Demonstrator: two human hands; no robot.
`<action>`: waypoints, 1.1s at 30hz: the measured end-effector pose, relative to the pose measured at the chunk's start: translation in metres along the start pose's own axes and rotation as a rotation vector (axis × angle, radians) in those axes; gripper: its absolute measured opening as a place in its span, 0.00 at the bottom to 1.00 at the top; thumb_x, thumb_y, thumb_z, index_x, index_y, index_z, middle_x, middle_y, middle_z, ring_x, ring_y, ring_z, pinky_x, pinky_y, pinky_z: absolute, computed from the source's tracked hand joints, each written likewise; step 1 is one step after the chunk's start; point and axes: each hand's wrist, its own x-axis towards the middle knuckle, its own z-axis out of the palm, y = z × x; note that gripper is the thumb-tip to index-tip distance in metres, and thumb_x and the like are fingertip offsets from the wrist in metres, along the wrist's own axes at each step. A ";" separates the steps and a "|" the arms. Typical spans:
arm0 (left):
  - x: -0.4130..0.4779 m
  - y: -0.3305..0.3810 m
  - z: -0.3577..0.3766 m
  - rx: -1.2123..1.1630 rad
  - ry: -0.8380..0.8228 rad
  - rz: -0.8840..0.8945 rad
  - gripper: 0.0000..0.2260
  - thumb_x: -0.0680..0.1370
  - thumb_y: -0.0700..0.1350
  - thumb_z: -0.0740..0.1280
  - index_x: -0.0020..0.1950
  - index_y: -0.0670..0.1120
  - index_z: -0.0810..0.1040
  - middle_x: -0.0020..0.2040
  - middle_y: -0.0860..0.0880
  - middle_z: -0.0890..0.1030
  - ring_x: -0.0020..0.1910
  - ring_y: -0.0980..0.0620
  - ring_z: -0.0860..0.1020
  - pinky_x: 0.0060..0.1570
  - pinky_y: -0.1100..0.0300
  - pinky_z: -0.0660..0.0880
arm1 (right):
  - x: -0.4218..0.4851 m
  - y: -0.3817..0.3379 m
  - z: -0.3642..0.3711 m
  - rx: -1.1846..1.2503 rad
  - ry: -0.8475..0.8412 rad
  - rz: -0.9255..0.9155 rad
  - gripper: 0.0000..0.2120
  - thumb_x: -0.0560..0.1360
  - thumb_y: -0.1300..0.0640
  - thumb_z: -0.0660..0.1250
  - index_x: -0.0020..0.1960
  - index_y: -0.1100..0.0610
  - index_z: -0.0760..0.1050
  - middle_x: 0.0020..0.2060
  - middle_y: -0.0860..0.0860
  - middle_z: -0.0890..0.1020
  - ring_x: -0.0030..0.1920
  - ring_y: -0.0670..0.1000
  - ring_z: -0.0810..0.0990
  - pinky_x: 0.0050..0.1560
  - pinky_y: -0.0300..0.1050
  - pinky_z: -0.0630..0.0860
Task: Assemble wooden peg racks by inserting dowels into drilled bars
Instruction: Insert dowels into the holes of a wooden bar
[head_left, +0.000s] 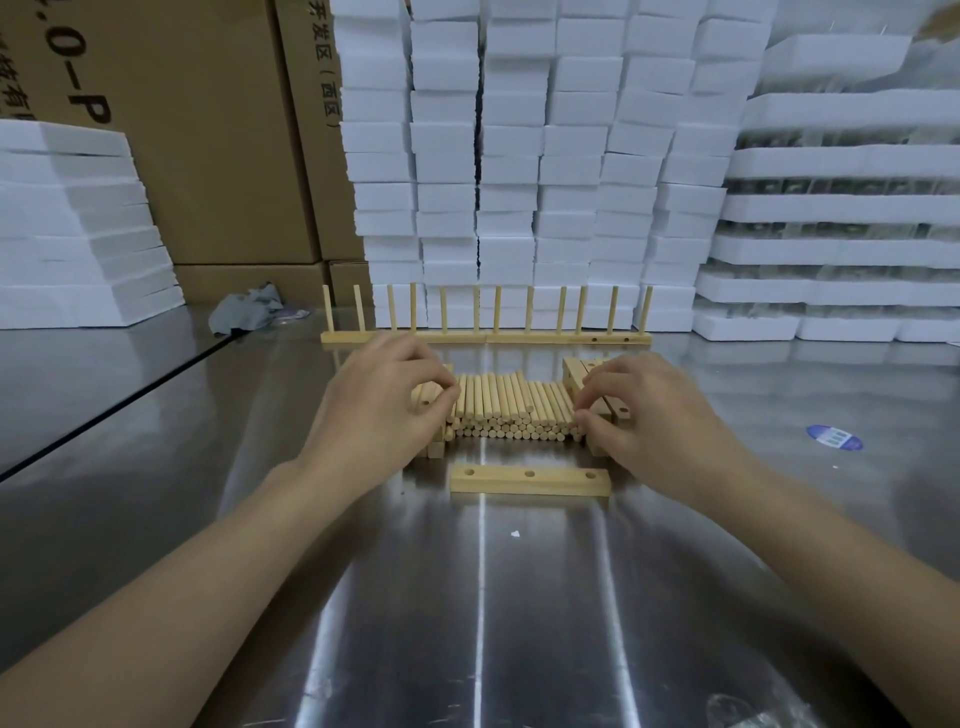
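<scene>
While the bar (530, 480) lies flat on the table (519, 623) with its three holes up and none filled, both hands reach into the dowels (498, 405) just behind it. The right hand (649, 410) pinches at the dowel ends on its side. The left hand (387, 400) has curled fingers at the other edge, and I cannot tell if it holds one. I think it is best to pick one dowel, stand it straight over a hole, and push down while the other hand holds the bar. The big boxes (208, 156) behind are shut, so I cannot see inside.
</scene>
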 end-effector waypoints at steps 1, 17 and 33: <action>0.001 0.000 0.003 0.035 -0.008 0.014 0.03 0.80 0.50 0.74 0.52 0.53 0.88 0.50 0.58 0.80 0.55 0.55 0.74 0.54 0.57 0.68 | 0.000 -0.001 0.000 0.005 0.016 0.001 0.03 0.79 0.50 0.71 0.50 0.46 0.84 0.56 0.43 0.81 0.62 0.49 0.74 0.64 0.57 0.72; 0.010 0.011 0.029 0.221 -0.116 0.039 0.12 0.78 0.59 0.75 0.60 0.59 0.87 0.58 0.60 0.82 0.62 0.54 0.73 0.56 0.57 0.60 | 0.002 -0.009 0.002 -0.003 0.048 -0.031 0.06 0.80 0.48 0.69 0.50 0.48 0.84 0.52 0.45 0.82 0.59 0.51 0.75 0.60 0.55 0.73; 0.014 0.024 0.018 -0.239 0.216 -0.200 0.03 0.82 0.51 0.71 0.51 0.56 0.85 0.47 0.63 0.83 0.50 0.62 0.80 0.55 0.53 0.75 | 0.000 -0.007 -0.004 0.026 0.074 -0.036 0.08 0.80 0.49 0.67 0.55 0.48 0.83 0.53 0.43 0.83 0.59 0.50 0.77 0.62 0.54 0.75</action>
